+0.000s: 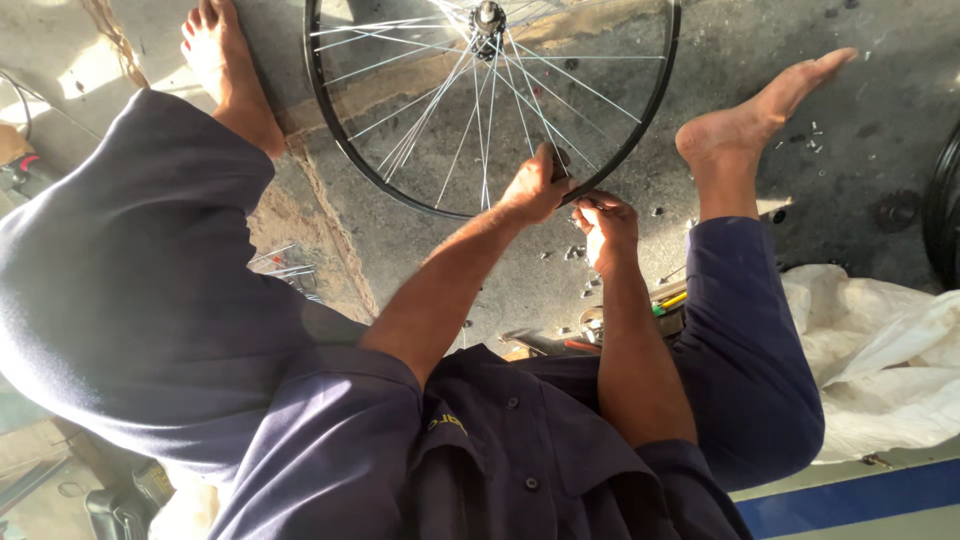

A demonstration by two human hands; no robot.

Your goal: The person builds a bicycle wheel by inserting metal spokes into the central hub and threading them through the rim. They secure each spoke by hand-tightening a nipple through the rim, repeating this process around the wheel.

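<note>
1 bicycle wheel [400,190], 2 hands | left hand [535,185] gripping rim | right hand [603,225] just below rim, pinched shut, contents unclear

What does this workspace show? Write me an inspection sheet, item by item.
Surface: rough concrete floor, sunlit in patches.
Job's things: black bicycle wheel rim with silver spokes and hub, standing between bare feet.
Clutter: small metal bits scattered on the floor; loose spokes; hand tools; white sack.
Grips: left hand closed on the rim's lower edge; right hand pinched at the rim, what it holds is hidden.
Cables: dark cord at far left.
Surroundings: part of another tyre at right edge.
</note>
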